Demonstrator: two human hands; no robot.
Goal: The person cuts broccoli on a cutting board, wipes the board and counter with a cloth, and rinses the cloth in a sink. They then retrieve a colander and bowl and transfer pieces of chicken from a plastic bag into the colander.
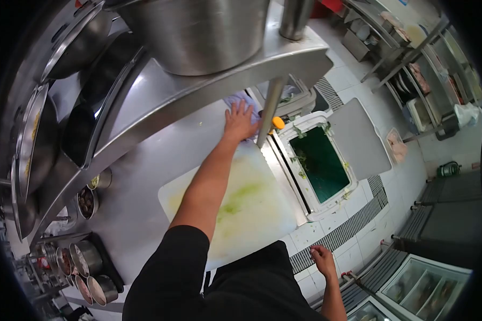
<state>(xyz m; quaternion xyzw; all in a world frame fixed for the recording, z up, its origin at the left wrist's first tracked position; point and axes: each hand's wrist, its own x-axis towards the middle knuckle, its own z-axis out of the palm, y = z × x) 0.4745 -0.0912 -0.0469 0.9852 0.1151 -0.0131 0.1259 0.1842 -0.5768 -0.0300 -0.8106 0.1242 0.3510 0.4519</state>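
My left hand (241, 122) reaches across the steel counter and lies with spread fingers on a lavender cloth (235, 99), near a metal post. Below that arm is a white cutting board (268, 203) with green and yellow stains; the forearm hides part of it. Bent at my side over the floor, my right hand (324, 261) has loosely curled fingers with a gap at the thumb, and I see nothing in it. An orange-yellow knob or handle end (278, 123) sticks out beside the post, its other end hidden.
An open white-rimmed bin (329, 195), green inside with leafy scraps, stands right of the counter, its grey lid (359, 139) swung outward. A steel shelf (198, 88) carrying a large pot (198, 37) overhangs the far side. Metal containers (102, 289) stand at lower left.
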